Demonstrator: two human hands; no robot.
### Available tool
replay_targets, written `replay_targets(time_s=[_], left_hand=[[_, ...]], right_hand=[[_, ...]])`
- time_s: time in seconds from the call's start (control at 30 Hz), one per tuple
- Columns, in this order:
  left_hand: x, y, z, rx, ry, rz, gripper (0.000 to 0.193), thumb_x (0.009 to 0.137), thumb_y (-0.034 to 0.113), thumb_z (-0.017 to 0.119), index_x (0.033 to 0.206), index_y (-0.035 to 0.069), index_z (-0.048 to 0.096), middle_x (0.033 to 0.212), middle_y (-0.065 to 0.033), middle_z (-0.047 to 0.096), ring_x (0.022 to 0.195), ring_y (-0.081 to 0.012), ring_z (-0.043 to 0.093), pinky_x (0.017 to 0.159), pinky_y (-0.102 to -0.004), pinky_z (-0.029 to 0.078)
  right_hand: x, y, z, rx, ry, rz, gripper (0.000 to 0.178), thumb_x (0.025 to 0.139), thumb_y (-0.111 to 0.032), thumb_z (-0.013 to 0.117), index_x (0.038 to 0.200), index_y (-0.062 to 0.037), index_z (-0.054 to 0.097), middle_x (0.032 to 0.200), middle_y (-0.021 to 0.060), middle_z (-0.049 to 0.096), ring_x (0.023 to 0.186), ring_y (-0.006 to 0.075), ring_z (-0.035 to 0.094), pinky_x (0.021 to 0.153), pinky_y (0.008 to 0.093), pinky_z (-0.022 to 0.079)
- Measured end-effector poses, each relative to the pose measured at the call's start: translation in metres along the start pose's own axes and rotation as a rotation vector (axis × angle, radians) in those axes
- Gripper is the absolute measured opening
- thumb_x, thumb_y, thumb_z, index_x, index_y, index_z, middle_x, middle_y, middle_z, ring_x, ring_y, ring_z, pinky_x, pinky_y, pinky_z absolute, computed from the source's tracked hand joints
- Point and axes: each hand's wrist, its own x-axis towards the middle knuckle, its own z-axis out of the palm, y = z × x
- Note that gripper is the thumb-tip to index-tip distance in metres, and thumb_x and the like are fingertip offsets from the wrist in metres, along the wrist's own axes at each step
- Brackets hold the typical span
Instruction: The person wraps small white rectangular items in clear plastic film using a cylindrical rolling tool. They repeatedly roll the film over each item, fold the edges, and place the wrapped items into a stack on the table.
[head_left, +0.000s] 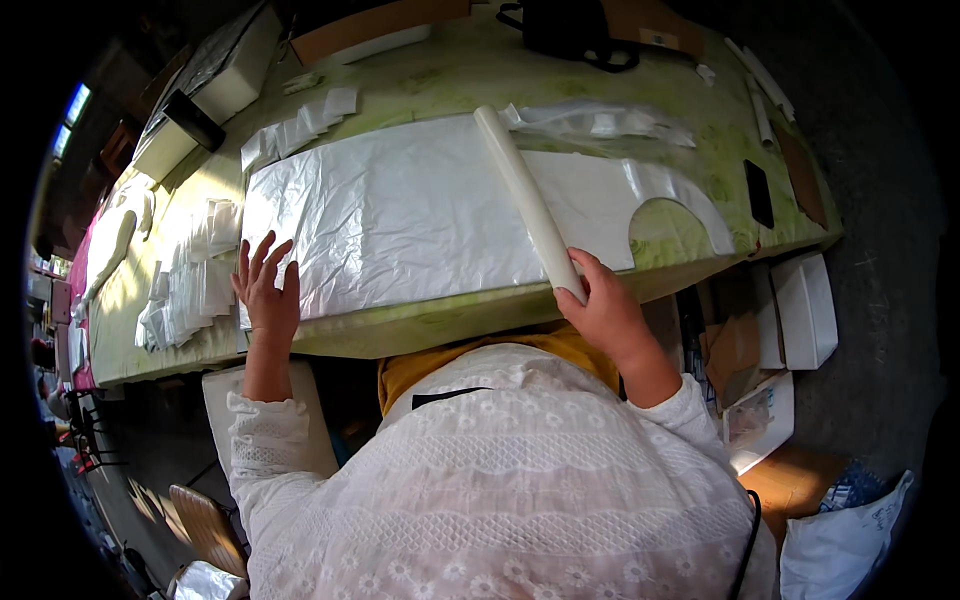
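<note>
My right hand [603,312] is closed round the near end of a long white tube [527,200]. The tube lies slantwise across a large, shiny white plastic sheet [375,220], its far end reaching the sheet's back edge. Creases run over the sheet's left part, and a rounded cut-out shows at its right end. Beside the left edge of the sheet, my left hand [267,295] is raised with its fingers spread, holding nothing. Whether its fingertips touch the sheet I cannot tell. Several small, flat whitish packets [195,280] lie in overlapping rows left of this hand.
A green patterned cloth [420,85] covers the table. Another row of packets [300,125] and clear plastic film [605,120] lie behind the sheet. A black phone [758,194] is near the right edge, a black bag [565,30] at the back. Open boxes [803,310] stand below right.
</note>
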Motion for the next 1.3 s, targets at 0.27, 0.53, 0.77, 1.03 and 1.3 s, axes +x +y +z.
replay_targets(time_s=[0.27,0.53,0.77,1.03,1.3], left_hand=[[0.005,0.226,0.000,-0.697,-0.241,0.464,0.037,0.089,0.005,0.072,0.125,0.011,0.070,0.147,-0.0093,0.058,0.148,-0.0377,0.038,0.119,-0.0504,0.033],[0.045,0.351,0.058,-0.584,-0.727,0.548,0.033,0.091,0.021,0.070,0.122,0.010,0.070,0.129,-0.0125,0.067,0.111,-0.0347,0.067,0.097,-0.0438,0.053],[0.054,0.378,0.104,-0.287,-0.847,0.544,0.025,0.091,0.025,0.066,0.109,0.008,0.071,0.109,-0.0148,0.073,0.100,-0.0372,0.069,0.089,-0.0453,0.055],[0.065,0.362,0.076,-0.627,-0.807,0.282,0.022,0.090,0.024,0.064,0.104,0.011,0.074,0.107,-0.0130,0.074,0.097,-0.0329,0.070,0.087,-0.0412,0.055],[0.055,0.359,0.069,-1.054,-0.651,-0.021,0.046,0.093,0.031,0.073,0.129,0.005,0.063,0.114,-0.0086,0.070,0.102,-0.0216,0.067,0.086,-0.0370,0.055]], right_hand=[[0.012,0.027,0.009,-0.024,0.299,-0.142,0.043,0.099,-0.028,0.064,0.135,-0.0061,0.059,0.132,0.0182,0.061,0.096,0.0350,0.069,0.085,0.0436,0.057],[-0.003,0.034,-0.003,0.286,0.203,-0.045,0.020,0.096,-0.017,0.065,0.110,-0.0033,0.073,0.097,0.0132,0.075,0.081,0.0285,0.071,0.073,0.0365,0.054],[-0.031,0.074,0.005,0.436,0.304,-0.056,0.017,0.096,-0.012,0.068,0.109,-0.0030,0.072,0.089,0.0088,0.072,0.070,0.0135,0.062,0.066,0.0284,0.050],[-0.002,0.063,-0.020,0.089,0.525,-0.375,0.017,0.089,-0.006,0.068,0.105,-0.0065,0.073,0.107,0.0073,0.072,0.093,0.0250,0.065,0.082,0.0351,0.053],[0.108,0.061,-0.023,-0.406,0.627,-0.373,0.072,0.078,-0.017,0.078,0.146,-0.0186,0.053,0.147,0.0082,0.053,0.126,0.0341,0.049,0.103,0.0484,0.041]])
